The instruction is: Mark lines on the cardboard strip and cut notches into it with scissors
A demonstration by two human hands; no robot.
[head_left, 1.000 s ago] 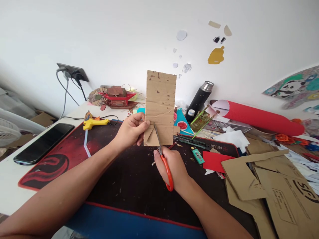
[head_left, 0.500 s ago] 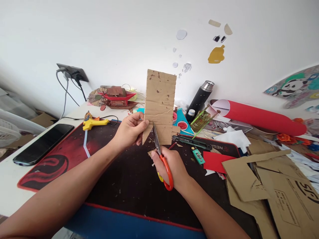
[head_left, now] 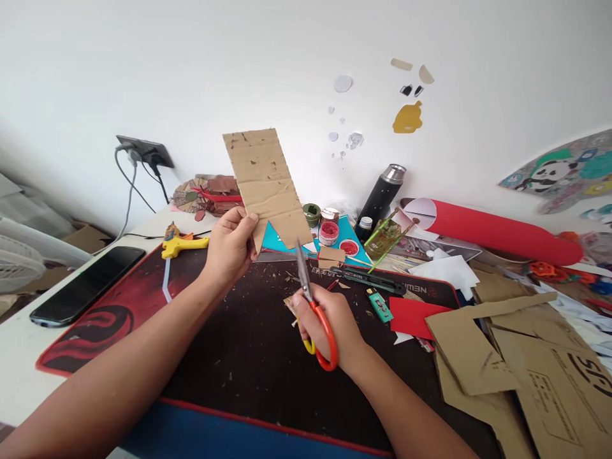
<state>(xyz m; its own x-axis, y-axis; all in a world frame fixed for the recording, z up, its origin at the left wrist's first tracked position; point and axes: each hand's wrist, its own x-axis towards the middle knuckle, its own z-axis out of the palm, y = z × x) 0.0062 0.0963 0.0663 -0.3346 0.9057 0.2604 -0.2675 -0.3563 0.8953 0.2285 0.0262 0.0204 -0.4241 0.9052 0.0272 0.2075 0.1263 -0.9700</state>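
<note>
My left hand (head_left: 233, 245) pinches the lower left edge of a tall cardboard piece (head_left: 268, 178), held up above the mat and tilted to the left. A V-shaped notch shows in the cardboard's bottom edge, just right of my fingers. Wrapped round the red and yellow handles of the scissors (head_left: 303, 271) is my right hand (head_left: 332, 322). The blades look closed and point up, their tips close to the cardboard's lower right corner.
A dark mat (head_left: 239, 376) covers the table. A yellow glue gun (head_left: 184, 244) and a phone (head_left: 88, 287) lie left. Behind are paint jars (head_left: 329, 233) and a black flask (head_left: 381, 194). Cardboard sheets (head_left: 549, 382), a red roll (head_left: 502, 229) and a cutter (head_left: 368, 278) lie right.
My left hand has moved left with the cardboard, which now tilts left and is apart from the scissors. A notch is now visible at its bottom. The scissors have stayed nearly in place.
</note>
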